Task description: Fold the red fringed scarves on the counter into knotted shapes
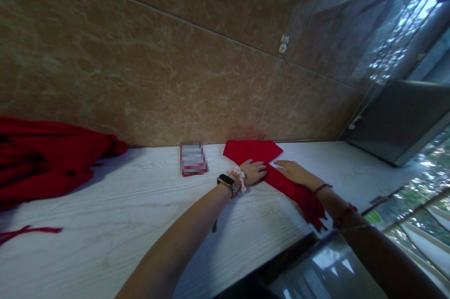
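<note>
A red fringed scarf (251,150) lies folded on the white wood-grain tabletop, against the wall. One section forms a flat, pointed band at the back; another runs down to the right and finishes in a fringe. My left hand (254,172), with a watch and a scrunchie at its wrist, rests flat on the scarf where the two sections meet, fingers stretched out. To its right, my right hand (298,173) is over the slanting section, fingers extended toward the left hand and not closed round anything. Its palm side is hidden.
A heap of red cloth (52,158) covers the table's left end, with a thin red strip (35,230) in front. A small blurred-out packet (193,158) sits near the brown marbled wall (158,69). A dark grey box-like object (401,116) stands at the right.
</note>
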The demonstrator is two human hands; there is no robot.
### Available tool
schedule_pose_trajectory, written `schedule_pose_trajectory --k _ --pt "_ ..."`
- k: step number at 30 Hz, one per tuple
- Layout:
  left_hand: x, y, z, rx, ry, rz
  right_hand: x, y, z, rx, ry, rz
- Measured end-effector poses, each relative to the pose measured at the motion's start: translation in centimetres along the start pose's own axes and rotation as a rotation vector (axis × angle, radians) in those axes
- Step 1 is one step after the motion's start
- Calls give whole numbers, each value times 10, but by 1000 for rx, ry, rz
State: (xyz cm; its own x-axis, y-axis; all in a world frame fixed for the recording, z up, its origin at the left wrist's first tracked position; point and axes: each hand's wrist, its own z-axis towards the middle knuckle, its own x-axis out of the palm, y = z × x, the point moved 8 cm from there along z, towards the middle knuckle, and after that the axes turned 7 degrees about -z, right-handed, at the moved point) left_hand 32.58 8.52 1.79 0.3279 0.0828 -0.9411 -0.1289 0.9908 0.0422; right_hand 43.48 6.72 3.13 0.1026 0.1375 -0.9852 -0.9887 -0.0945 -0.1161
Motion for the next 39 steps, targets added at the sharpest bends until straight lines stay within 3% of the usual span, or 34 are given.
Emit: schedule_pose_trajectory --k 4,8,12,15,21,27,32,36,39 --pt "10 -5 20 4 21 19 5 -28 28 -38 -18 -17" --pt "22 -4 30 -22 79 59 31 -32 46 -94 0 -5" --pt "25 -3 23 -7 119 72 56 -34 52 -106 27 21" --pt "20 -3 9 44 145 50 61 -38 53 -105 45 38" --pt "8 0 -9 70 175 17 54 -38 52 -100 85 43" --pt "10 0 -13 62 208 -6 49 -31 51 -77 84 29" --pt "8 -2 -19 55 179 -152 35 -24 48 -51 63 30" --pt "1 6 -26 -34 78 -174 16 -8 28 -5 -2 45" --pt "5 15 -32 -65 117 -202 14 15 -1 -26 -8 80"
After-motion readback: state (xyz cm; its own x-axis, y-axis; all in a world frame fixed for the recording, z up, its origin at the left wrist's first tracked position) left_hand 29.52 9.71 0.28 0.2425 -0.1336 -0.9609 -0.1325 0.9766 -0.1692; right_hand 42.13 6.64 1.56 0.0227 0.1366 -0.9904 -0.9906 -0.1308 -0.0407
